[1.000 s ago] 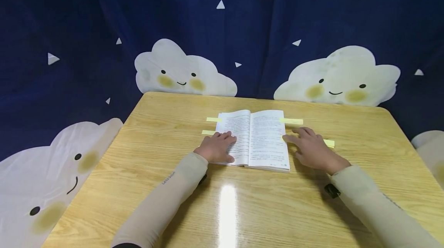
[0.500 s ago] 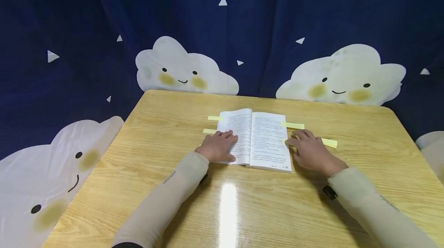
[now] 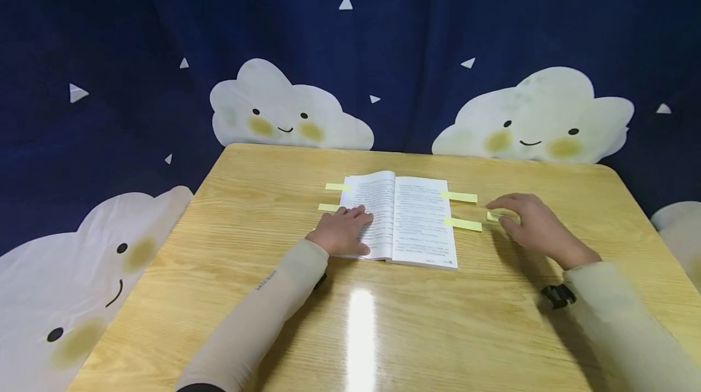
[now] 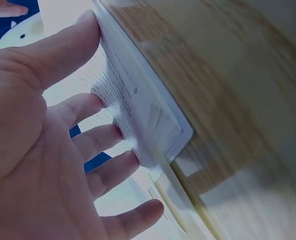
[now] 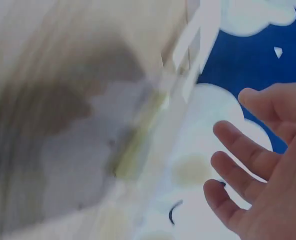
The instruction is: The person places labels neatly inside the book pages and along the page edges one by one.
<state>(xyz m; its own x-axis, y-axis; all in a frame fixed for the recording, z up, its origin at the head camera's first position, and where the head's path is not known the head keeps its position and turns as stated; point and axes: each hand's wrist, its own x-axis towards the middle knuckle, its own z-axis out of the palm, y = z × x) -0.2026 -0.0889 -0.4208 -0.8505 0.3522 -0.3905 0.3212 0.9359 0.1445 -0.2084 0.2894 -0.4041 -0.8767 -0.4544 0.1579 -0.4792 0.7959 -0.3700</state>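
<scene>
An open book (image 3: 420, 224) lies on the table, printed pages up. My left hand (image 3: 341, 232) rests on its left page with the fingers spread; the left wrist view shows the fingertips against the paper and the thumb near the bottom edge. Two yellow paper strips stick out from the right page, an upper strip (image 3: 461, 197) and a lower strip (image 3: 464, 224). Right of the book, my right hand (image 3: 539, 227) hovers over another yellow strip or strip pad (image 3: 495, 216), partly hidden by the fingers. In the right wrist view the fingers stand apart, holding nothing visible.
Two more yellow strips, an upper one (image 3: 336, 187) and a lower one (image 3: 327, 207), jut from the book's left side. The wooden table (image 3: 263, 197) ends at a dark blue curtain (image 3: 405, 45) with cloud faces.
My right hand has left the book's right edge and moved right to the separate yellow strip. The lower right strip now shows fully. My left hand has stayed on the page.
</scene>
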